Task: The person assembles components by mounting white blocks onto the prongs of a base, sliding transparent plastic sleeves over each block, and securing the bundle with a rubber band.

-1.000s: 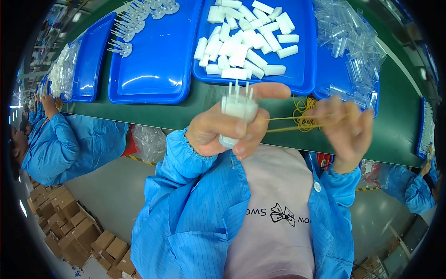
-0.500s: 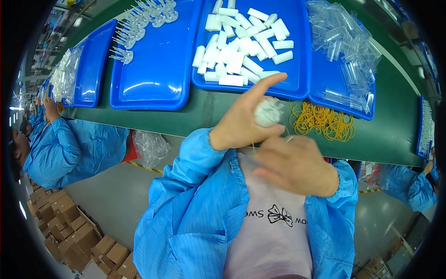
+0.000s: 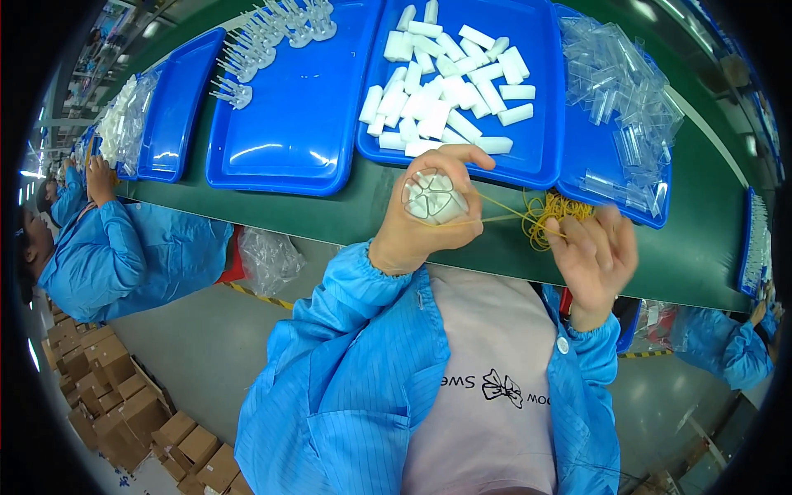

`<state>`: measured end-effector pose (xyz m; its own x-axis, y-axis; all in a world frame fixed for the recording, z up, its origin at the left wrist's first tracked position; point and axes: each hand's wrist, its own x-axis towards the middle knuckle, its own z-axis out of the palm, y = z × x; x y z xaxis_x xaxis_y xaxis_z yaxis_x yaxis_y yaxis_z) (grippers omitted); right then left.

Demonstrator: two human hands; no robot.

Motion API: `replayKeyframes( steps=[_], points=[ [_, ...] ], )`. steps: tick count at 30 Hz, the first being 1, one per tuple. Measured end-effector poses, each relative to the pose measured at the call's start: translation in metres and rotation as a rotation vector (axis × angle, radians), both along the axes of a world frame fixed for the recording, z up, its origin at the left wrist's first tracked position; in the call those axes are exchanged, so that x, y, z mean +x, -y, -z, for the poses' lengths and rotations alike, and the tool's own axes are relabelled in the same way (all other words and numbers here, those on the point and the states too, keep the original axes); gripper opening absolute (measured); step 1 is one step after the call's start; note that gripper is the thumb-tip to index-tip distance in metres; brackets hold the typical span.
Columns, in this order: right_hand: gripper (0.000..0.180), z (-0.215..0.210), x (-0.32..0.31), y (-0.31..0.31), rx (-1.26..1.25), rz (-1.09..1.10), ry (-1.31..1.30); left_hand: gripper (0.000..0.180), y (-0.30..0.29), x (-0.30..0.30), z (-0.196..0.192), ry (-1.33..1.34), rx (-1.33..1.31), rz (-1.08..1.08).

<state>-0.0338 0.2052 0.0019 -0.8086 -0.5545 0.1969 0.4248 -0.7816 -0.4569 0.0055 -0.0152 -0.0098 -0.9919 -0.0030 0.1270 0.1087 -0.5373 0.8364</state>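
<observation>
My left hand wraps round a bundle of white wedge-shaped pieces, whose round end faces up and shows clear edges between the wedges. A yellow rubber band loops round the bundle and stretches to the right. Its far end is pinched by the fingers of my right hand, drawn away from the bundle. Behind my right fingers lies a pile of yellow rubber bands on the green table.
Beyond my hands, a blue tray carries white blocks; another blue tray holds clear plastic pieces. To the left, a blue tray has pronged clear parts. A co-worker works at far left, near cardboard boxes.
My left hand has turned, so the bundle's end now faces up. My right hand has moved right, away from the bundle, stretching the rubber band. The view has shifted slightly.
</observation>
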Motion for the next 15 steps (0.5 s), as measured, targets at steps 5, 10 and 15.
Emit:
replayKeyframes(
  steps=[5, 10, 15],
  points=[
    [0.074, 0.012, 0.001, 0.017, -0.118, -0.184, 0.445, 0.057, 0.004, 0.002, -0.003, -0.278, -0.518, -0.188],
    [0.087, -0.006, -0.007, 0.032, 0.348, -0.217, 0.1, 0.077, 0.0, 0.005, -0.003, -0.365, -0.844, -0.354],
    [0.067, -0.022, 0.004, 0.054, 0.99, 0.062, -0.65, 0.085, -0.007, 0.001, -0.008, -0.358, -1.145, -0.302]
  ],
)
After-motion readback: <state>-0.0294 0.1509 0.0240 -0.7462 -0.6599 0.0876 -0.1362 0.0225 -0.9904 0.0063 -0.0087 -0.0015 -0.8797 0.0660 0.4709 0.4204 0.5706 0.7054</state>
